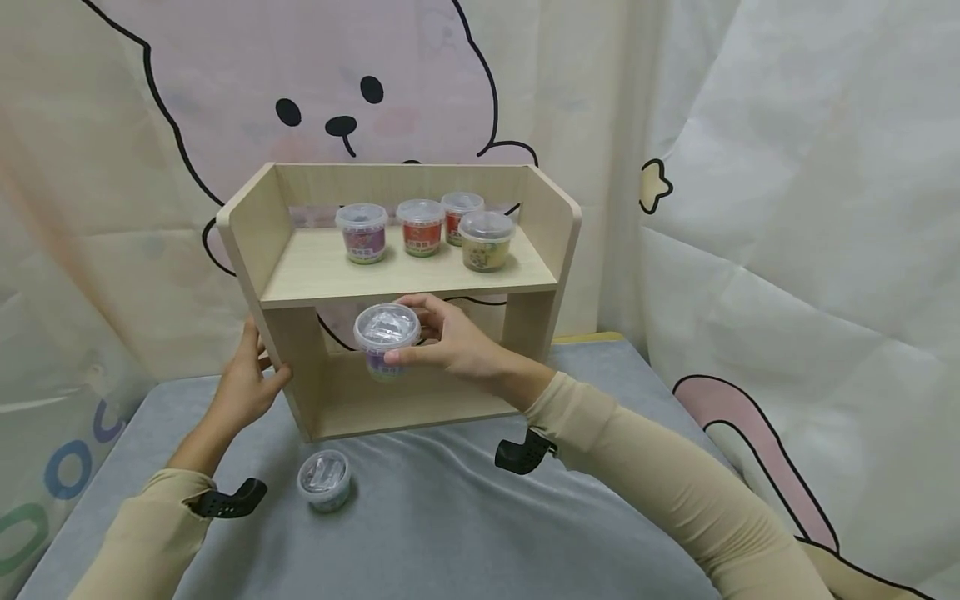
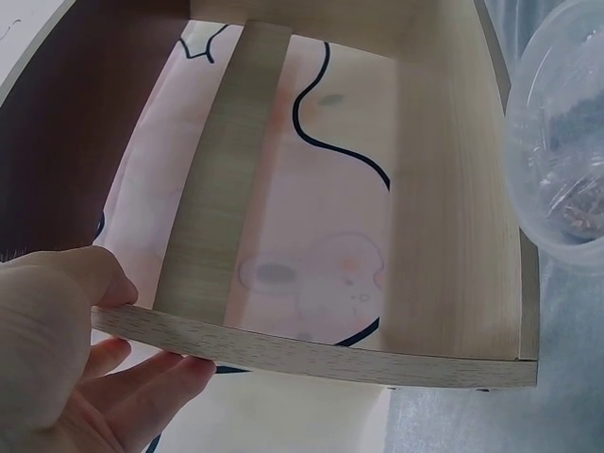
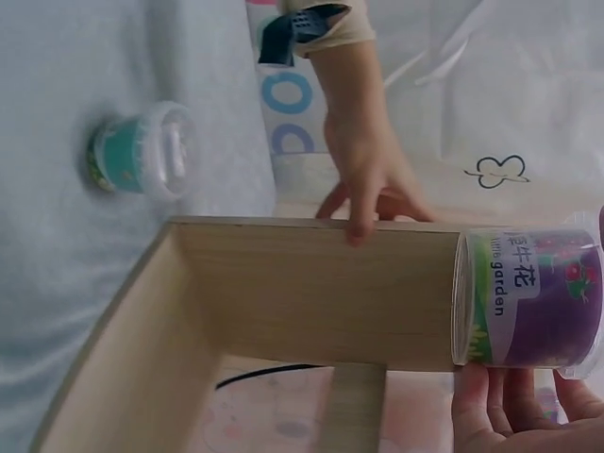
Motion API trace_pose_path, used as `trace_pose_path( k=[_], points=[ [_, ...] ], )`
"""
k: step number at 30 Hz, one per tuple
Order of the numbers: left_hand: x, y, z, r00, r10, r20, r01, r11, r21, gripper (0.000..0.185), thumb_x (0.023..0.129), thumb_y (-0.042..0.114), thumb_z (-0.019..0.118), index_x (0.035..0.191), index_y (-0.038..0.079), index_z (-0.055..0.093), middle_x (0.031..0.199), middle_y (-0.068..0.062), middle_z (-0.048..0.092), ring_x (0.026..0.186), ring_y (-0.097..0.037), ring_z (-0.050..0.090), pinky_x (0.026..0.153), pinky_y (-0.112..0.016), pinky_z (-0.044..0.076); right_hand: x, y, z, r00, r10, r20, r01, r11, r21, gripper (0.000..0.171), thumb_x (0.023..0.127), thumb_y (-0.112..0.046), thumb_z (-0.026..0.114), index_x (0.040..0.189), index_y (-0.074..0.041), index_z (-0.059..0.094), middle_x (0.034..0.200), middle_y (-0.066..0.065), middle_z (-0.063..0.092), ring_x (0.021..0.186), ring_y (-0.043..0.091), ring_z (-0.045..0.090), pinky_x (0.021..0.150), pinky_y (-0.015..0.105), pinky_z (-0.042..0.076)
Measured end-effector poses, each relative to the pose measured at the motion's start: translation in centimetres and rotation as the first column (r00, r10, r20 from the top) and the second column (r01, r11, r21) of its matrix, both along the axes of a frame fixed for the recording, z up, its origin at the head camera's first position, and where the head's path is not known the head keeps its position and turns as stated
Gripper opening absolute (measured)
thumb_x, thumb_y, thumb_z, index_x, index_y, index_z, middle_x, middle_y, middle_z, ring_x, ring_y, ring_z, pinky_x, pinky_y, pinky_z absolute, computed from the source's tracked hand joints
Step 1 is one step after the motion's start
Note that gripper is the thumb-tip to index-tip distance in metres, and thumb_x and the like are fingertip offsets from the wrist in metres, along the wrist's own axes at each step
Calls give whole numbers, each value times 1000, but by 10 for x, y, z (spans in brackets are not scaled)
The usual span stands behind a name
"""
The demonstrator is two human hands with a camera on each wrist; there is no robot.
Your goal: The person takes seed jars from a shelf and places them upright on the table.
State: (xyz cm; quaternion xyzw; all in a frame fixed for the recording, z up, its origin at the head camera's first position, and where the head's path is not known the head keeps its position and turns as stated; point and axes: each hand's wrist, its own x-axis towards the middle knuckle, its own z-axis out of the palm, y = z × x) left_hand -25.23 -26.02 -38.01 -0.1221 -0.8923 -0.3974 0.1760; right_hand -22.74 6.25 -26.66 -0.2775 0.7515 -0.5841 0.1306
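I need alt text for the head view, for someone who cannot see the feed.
A person's right hand holds a clear-lidded purple cup in front of a small wooden shelf, while the left hand grips the shelf's left side panel. Four lidded cups stand on the upper shelf, and another cup sits on the grey cloth in front.

Head: above, facing down and forward at the wooden shelf [image 1: 397,275].
Wrists: close beside fingers; both share its left side panel [image 2: 311,354].
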Motion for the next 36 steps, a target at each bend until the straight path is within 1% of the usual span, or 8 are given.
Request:
trace_pose_path(
  k=[4,8,12,15,19,22,30,36],
  points=[
    [0,0,0,1000,-7,0,7,1000,12,96,91,-3,56,163,26,-1,152,-42,33,119,-69,50,88,-76,49,1,-3,-15,998,2,64,-1,1000,-10,64,89,0,71,146,-7,43,135,19,60,117,19,62,92,24,56],
    [0,0,1,1000,-12,-2,12,1000,19,97,92,-3,56,163,27,-2,153,-41,32,120,-69,49,89,-75,49,2,-6,-31,995,14,102,-12,1000,-25,65,89,1,71,147,-6,42,135,20,59,117,18,61,92,24,57],
    [1,1,1,1000,-1,1,1,1000,16,98,92,-3,57,163,28,-3,153,-41,32,120,-69,50,88,-75,50,3,-9,-46,993,27,119,-22,999,-39,64,89,2,70,146,-5,42,135,20,58,116,18,61,92,25,57],
    [1,1,1,1000,7,1,-7,1000,13,97,92,-3,57,163,27,-2,154,-40,32,119,-69,50,87,-75,51,4,-11,-58,993,23,117,-20,999,-30,62,89,1,72,144,-5,43,134,18,58,115,18,61,92,25,57],
    [1,1,1,1000,6,2,-6,1000,16,96,92,-2,56,163,27,-1,157,-37,29,120,-69,50,87,-74,52,4,-14,-76,994,5,110,-4,1000,-9,62,87,0,74,142,-5,45,130,17,60,112,15,61,88,23,56],
    [1,1,1,1000,7,1,-7,1000,19,96,92,-2,56,163,27,-1,157,-37,29,120,-69,50,87,-74,51,4,-16,-90,992,-13,122,13,1000,0,64,85,0,76,141,-6,46,129,17,61,110,14,60,87,22,55],
    [0,2,-1,1000,7,-2,-7,1000,20,96,91,-1,56,163,26,-1,156,-39,31,118,-68,51,86,-75,51,5,-22,-124,984,-42,173,40,999,15,65,84,1,78,140,-7,46,130,15,58,110,14,59,90,23,54],
    [-1,1,-1,1000,-2,4,2,1000,21,93,92,-1,54,163,26,0,157,-38,29,120,-68,50,86,-75,51,7,-27,-145,983,-65,172,62,998,19,65,82,3,78,138,-4,46,130,16,58,107,12,58,90,23,53]
  ],
)
